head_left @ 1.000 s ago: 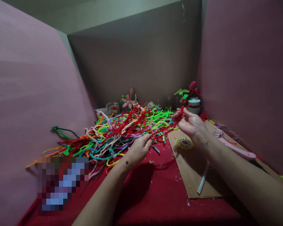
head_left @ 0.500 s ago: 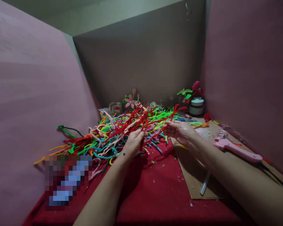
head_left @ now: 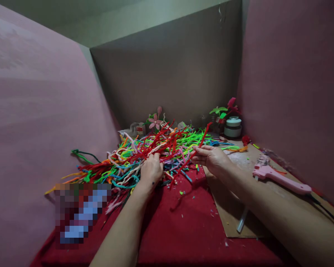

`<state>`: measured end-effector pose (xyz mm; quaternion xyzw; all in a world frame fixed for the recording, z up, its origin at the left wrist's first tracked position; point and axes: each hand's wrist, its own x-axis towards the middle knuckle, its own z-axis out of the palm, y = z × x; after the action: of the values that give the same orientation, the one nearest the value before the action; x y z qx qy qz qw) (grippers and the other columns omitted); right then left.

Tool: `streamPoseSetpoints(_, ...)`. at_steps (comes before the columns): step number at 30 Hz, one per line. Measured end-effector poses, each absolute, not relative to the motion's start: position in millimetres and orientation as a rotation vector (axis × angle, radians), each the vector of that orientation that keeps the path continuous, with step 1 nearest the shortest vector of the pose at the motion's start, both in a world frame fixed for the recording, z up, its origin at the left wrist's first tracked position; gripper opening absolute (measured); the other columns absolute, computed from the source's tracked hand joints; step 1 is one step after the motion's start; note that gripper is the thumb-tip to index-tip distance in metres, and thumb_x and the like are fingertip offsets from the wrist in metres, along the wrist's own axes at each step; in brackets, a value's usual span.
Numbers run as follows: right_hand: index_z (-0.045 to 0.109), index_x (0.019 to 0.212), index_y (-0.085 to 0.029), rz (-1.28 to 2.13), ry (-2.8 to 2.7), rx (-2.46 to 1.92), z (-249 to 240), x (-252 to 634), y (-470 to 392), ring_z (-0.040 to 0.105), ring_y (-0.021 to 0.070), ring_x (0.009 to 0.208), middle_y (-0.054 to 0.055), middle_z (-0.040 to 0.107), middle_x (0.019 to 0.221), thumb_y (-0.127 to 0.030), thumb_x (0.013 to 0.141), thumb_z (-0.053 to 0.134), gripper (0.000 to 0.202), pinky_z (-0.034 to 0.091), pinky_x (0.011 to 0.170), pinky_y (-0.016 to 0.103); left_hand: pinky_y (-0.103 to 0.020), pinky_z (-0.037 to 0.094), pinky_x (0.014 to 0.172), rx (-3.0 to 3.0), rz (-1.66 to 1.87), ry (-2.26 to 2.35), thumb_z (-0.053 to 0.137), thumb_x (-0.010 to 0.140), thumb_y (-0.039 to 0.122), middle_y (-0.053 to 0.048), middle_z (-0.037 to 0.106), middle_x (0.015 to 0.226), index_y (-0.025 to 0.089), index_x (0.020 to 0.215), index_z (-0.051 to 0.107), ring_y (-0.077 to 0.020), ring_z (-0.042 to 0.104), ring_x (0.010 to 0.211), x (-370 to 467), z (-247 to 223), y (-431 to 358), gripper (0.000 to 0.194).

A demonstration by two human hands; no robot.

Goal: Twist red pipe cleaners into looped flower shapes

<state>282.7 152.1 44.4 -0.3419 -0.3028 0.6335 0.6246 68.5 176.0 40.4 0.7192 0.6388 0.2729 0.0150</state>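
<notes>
Right hand (head_left: 211, 158) is pinching a fuzzy red stem (head_left: 204, 137); left hand (head_left: 151, 171) is curling at the tangled pile (head_left: 133, 148), grip unclear; glue gun (head_left: 285, 180) lying right.

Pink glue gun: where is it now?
Head view, right side: the pink glue gun lies on the cardboard, beyond the right forearm and near the pink wall.

Glue gun (head_left: 284, 180) pink; cloth (head_left: 183, 230) plain red.

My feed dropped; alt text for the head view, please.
The right hand holds a red fuzzy stem above a red cloth; the left hand is at a heap of multicolored stems. A pink glue gun lies on cardboard at right.
</notes>
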Motion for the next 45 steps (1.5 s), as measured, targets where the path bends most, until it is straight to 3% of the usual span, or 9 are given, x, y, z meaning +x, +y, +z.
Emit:
streamPoseSetpoints(6,0.057,0.073,-0.011,1.420,-0.706,-0.765,45.7,281.4,150.6,0.064,0.0164,0.052,0.006,0.067,0.061,-0.005,0.074,0.056,0.006,0.055,0.058,0.030,-0.040,0.037,0.091,2.695,1.005,1.655,0.055,0.074,0.018,-0.011,0.057,0.103,0.018,0.108,0.057,-0.0244,0.047,0.101,77.0,41.4,170.0,0.034)
streamPoseSetpoints(10,0.057,0.073,-0.012,1.440,-0.726,-0.714,42.9,276.2,147.9,0.064,0.0157,0.053,0.004,0.066,0.062,-0.006,0.070,0.059,0.007,0.054,0.060,0.029,-0.029,0.046,0.076,2.294,1.140,1.012,0.060,0.073,0.024,-0.002,0.059,0.082,0.020,0.120,0.050,-0.0143,0.055,0.078,93.4,35.5,163.5,0.048)
streamPoseSetpoints(13,0.056,0.075,-0.014,1.474,-0.755,-0.680,38.8,270.3,145.2,0.063,0.0147,0.053,0.002,0.065,0.062,-0.008,0.064,0.063,0.014,0.053,0.059,0.030,-0.026,0.047,0.074,1.968,1.140,0.802,0.061,0.074,0.027,-0.004,0.062,0.088,0.019,0.119,0.053,-0.0139,0.058,0.080,105.2,36.9,152.5,0.047)
streamPoseSetpoints(17,0.057,0.073,-0.014,1.413,-0.865,-0.795,35.1,264.2,141.1,0.060,0.0129,0.049,0.000,0.062,0.058,-0.011,0.059,0.064,0.016,0.050,0.052,0.025,-0.027,0.046,0.077,1.903,1.211,0.862,0.058,0.075,0.030,-0.006,0.067,0.087,0.017,0.088,0.069,-0.0167,0.059,0.083,110.4,43.8,141.9,0.021)
streamPoseSetpoints(22,0.059,0.064,-0.013,1.321,-1.233,-1.009,34.0,259.1,136.3,0.044,0.0064,0.034,-0.002,0.057,0.047,-0.011,0.059,0.050,0.010,0.035,0.038,0.019,-0.020,0.040,0.047,1.549,1.253,0.976,0.060,0.072,0.032,-0.002,0.063,0.060,0.012,0.075,0.067,-0.0088,0.051,0.049,112.7,42.8,141.1,0.021)
streamPoseSetpoints(27,0.054,0.046,-0.013,1.376,-1.464,-1.111,32.2,254.5,133.0,0.039,0.0066,0.029,-0.001,0.051,0.039,-0.009,0.056,0.042,0.016,0.028,0.034,0.020,-0.019,0.031,0.037,1.447,1.237,0.999,0.060,0.071,0.033,0.003,0.054,0.049,0.011,0.083,0.065,-0.0057,0.041,0.036,114.2,40.1,142.7,0.026)
streamPoseSetpoints(36,0.053,0.047,-0.013,1.504,-1.488,-1.158,31.5,254.5,130.1,0.042,0.0076,0.030,0.002,0.056,0.043,-0.009,0.053,0.045,0.011,0.029,0.034,0.020,-0.017,0.024,0.037,1.485,1.092,0.987,0.063,0.068,0.039,0.006,0.044,0.043,0.011,0.081,0.067,-0.0035,0.035,0.037,111.6,45.0,138.5,0.031)
streamPoseSetpoints(41,0.059,0.069,-0.012,1.860,-1.224,-0.813,35.4,257.6,127.1,0.058,0.0139,0.053,0.007,0.064,0.066,-0.020,0.070,0.050,0.012,0.047,0.050,0.026,-0.017,0.026,0.039,1.397,1.116,0.903,0.064,0.068,0.040,0.003,0.051,0.048,0.011,0.076,0.066,-0.0030,0.037,0.038,106.0,44.1,141.8,0.031)
streamPoseSetpoints(45,0.058,0.075,-0.012,2.039,-0.976,-0.766,31.3,260.3,130.4,0.052,0.0089,0.045,0.005,0.062,0.063,-0.023,0.077,0.051,0.013,0.040,0.040,0.019,-0.017,0.032,0.044,1.289,1.119,0.825,0.068,0.065,0.038,0.001,0.054,0.055,0.011,0.075,0.066,-0.0044,0.045,0.046,103.7,46.3,142.8,0.029)
